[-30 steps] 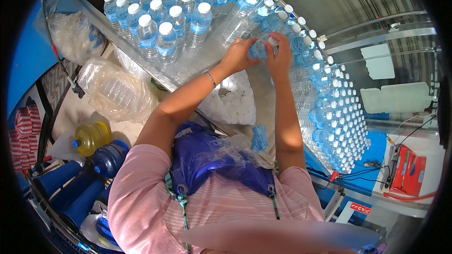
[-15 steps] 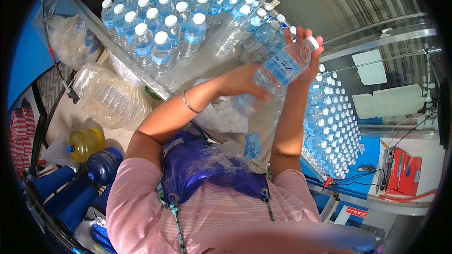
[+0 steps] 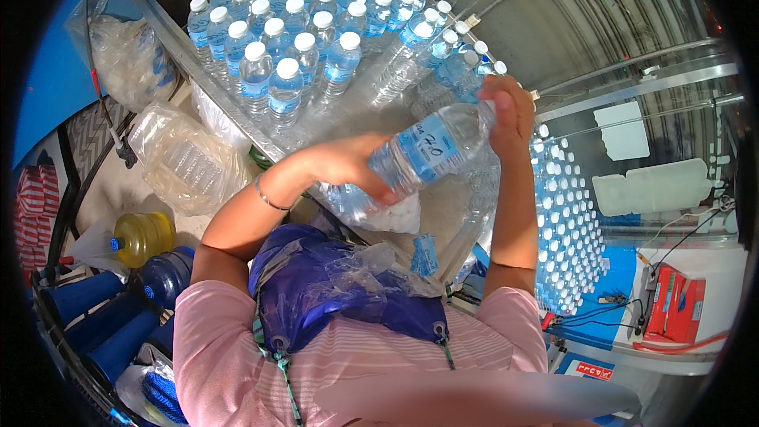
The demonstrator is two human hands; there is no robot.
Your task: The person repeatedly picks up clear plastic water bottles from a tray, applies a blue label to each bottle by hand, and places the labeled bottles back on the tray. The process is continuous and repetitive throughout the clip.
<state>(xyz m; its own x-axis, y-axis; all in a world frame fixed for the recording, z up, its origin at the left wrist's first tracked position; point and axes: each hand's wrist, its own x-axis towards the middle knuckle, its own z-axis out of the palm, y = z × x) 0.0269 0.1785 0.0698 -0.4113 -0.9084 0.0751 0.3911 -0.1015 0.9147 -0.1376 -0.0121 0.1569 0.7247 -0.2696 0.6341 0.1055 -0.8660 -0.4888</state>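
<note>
You wear a pink striped shirt (image 3: pixel 237 356) with short sleeves, a shiny blue apron (image 3: pixel 316 300) over it, and a thin bracelet (image 3: pixel 267 199) on your left wrist.

Bright daylight, hard shine on the metal worktop (image 3: pixel 198 59). Corrugated metal wall (image 3: pixel 601 8) top right, blue wall (image 3: pixel 55 87) on the left. Big blue jugs (image 3: pixel 87 316) and a yellow jug (image 3: pixel 146 236) on the floor at left. Red box (image 3: pixel 672 300) w/ cables on a white shelf, right.
</note>
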